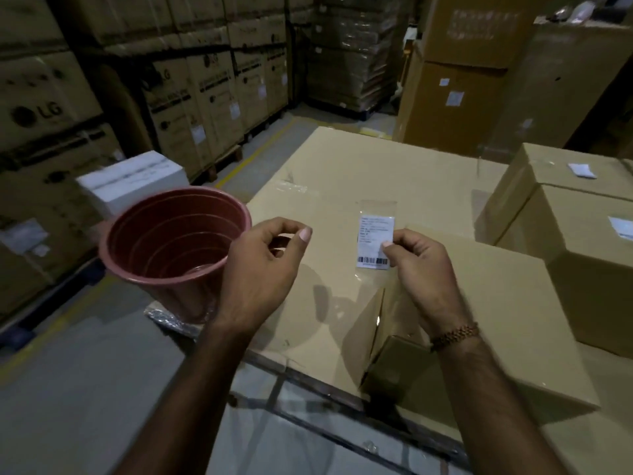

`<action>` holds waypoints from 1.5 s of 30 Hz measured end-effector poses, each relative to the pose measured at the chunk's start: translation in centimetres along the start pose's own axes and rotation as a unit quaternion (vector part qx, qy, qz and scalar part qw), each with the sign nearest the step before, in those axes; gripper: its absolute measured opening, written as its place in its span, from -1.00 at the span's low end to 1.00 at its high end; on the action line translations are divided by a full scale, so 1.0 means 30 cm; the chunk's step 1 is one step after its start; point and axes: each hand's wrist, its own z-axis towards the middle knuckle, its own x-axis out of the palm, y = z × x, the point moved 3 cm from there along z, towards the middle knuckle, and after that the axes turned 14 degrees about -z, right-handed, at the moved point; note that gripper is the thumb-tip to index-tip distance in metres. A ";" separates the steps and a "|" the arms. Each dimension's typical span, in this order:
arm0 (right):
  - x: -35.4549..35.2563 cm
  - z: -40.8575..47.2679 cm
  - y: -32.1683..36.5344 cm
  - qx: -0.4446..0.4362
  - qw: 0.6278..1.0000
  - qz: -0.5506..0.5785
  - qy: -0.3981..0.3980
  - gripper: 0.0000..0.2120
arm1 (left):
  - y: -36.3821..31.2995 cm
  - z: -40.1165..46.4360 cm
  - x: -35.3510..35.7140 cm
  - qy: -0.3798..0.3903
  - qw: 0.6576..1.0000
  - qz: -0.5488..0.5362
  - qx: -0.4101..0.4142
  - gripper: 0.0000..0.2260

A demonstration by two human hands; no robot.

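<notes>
While the pot (171, 248) and the bag (376, 241) are both in hand, the head view shows them apart, so the work looks to be at an early stage. The bag is flat and closed, its white barcode label facing up, and nothing has gone into it or onto the pot. As I judge it, what is done is only the picking up. What is left is to open the bag and bring it and the pot together. The left hand (263, 269) reaches out from the lower middle, forearm angled up and to the right, back of the hand toward the camera. Its fingers curl round the pot's near rim with the thumb stuck out above them. The pot hangs tilted, mouth toward the camera, past the left edge of the big carton (342, 159) and above the floor. The right hand (421, 269), with a bracelet (455, 334) at the wrist, comes in from the lower right and sits over a smaller carton (496, 286). Its thumb and forefinger pinch the bag's right edge, the other fingers folded in below. The bag is held upright in the air above the big carton, just right of the left thumb.
</notes>
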 end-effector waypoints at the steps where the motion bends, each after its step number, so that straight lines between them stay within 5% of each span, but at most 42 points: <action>1: 0.024 0.005 0.011 -0.009 1.000 -0.004 0.002 -0.80 | -0.012 0.001 -0.028 -0.014 1.000 0.006 0.010 -0.89; 6: 0.157 0.016 0.073 -0.027 0.999 -0.009 0.021 -0.95 | -0.044 0.002 -0.184 -0.062 0.996 0.057 0.033 -0.88; 16: 0.530 0.003 0.272 -0.060 0.997 -0.026 0.046 -0.91 | 0.093 0.107 -0.603 -0.152 0.973 0.161 0.068 -0.71; 28: 1.033 0.074 0.361 0.034 0.983 -0.174 0.047 -0.85 | 0.345 0.302 -0.909 -0.060 0.966 0.251 0.000 -0.45; 34: 1.150 0.122 0.382 0.045 0.950 -0.306 0.048 -0.86 | 0.439 0.352 -0.967 -0.024 0.970 0.240 -0.008 -0.48; 45: 1.248 0.188 0.315 0.041 0.879 -0.445 0.165 -0.89 | 0.512 0.386 -1.019 0.021 0.973 0.228 -0.045 -0.43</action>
